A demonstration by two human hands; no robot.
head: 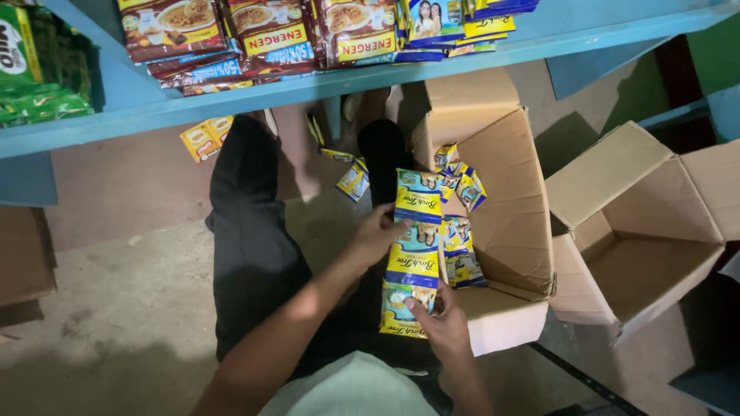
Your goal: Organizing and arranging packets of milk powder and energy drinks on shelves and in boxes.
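A long strip of yellow-and-blue sachets hangs over the edge of an open cardboard box. My left hand grips the strip's left edge near its upper part. My right hand holds the strip's lower end, thumb on the bottom sachet. More sachets of the same kind lie inside the box. I stand above them in black trousers.
A blue shelf crosses the top, stacked with brown sachet packs and green packs at left. An empty open cardboard box stands at right. Loose yellow sachets lie on the concrete floor.
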